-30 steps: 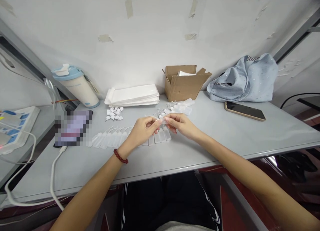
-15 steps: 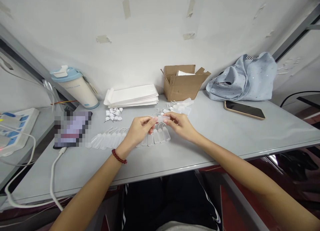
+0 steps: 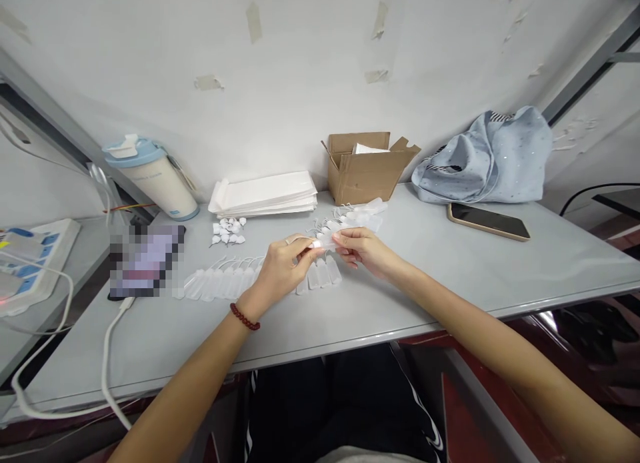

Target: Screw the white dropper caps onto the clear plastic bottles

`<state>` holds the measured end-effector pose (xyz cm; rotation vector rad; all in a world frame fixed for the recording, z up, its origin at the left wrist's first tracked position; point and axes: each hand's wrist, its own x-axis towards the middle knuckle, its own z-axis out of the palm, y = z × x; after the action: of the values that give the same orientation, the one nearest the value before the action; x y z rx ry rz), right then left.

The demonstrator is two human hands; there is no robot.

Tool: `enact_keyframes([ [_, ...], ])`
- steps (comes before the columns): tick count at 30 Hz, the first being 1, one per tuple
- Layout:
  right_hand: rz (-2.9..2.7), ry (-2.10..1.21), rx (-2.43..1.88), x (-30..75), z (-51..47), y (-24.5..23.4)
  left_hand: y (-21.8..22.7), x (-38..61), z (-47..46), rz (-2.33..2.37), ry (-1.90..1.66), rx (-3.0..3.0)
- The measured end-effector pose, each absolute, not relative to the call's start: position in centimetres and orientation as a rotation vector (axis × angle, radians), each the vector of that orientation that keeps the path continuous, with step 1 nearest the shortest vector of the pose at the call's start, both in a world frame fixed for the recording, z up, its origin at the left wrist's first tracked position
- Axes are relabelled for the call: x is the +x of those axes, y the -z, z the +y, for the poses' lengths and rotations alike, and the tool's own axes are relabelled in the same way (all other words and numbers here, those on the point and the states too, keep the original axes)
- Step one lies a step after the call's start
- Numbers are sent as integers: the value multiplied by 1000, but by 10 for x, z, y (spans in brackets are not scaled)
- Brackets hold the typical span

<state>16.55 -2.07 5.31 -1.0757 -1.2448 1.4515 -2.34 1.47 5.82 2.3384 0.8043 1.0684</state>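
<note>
My left hand (image 3: 286, 263), with a red bead bracelet at the wrist, pinches the left end of a small translucent plastic tube (image 3: 328, 244). Thumb and fingers of my right hand (image 3: 367, 251) are closed on the tube's right end. The tube lies roughly level, just above the desk, and the fingers partly cover it. Below and left of my hands runs a row of similar translucent tubes (image 3: 225, 281) with thin white loops at their tops. Just behind my hands more tubes (image 3: 367, 214) lie in a loose heap. Small white caps (image 3: 229, 232) are grouped left of them.
At the back of the grey desk (image 3: 415, 303) are a stack of white envelopes (image 3: 265, 193) and an opened cardboard box (image 3: 367, 176). A bottle (image 3: 163, 183) and a cabled phone (image 3: 150, 259) stand left. Right lie another phone (image 3: 487, 221) and a blue cloth bag (image 3: 500, 159).
Both hands have shifted slightly down, with the tube between them. My left fingers have changed their grip at its left end, where a white part now shows.
</note>
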Motion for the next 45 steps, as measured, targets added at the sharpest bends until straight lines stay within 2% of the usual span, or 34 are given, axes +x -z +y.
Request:
enact_keyframes([
  [6,-1509,-1049,-1130,162,-22,-52,-63,-26,20,915,-744,2007],
  [15,-1775,-554,-1166,160,-25,-50,-62,-23,21,867,-631,1551],
  [20,-1796,-578,-1188,161,-27,-52,-60,-24,18,864,-686,1704],
  [30,-1558,-1137,-1117,165,-24,-54,-58,-24,12,747,-951,2372],
  [35,-1413,-1312,-1071,164,-24,-56,-54,-22,12,709,-1127,2464],
  [38,-1437,-1233,-1090,161,-25,-58,-57,-22,12,803,-1029,2338],
  [45,-1644,-782,-1199,160,-28,-57,-59,-22,14,907,-835,2077],
])
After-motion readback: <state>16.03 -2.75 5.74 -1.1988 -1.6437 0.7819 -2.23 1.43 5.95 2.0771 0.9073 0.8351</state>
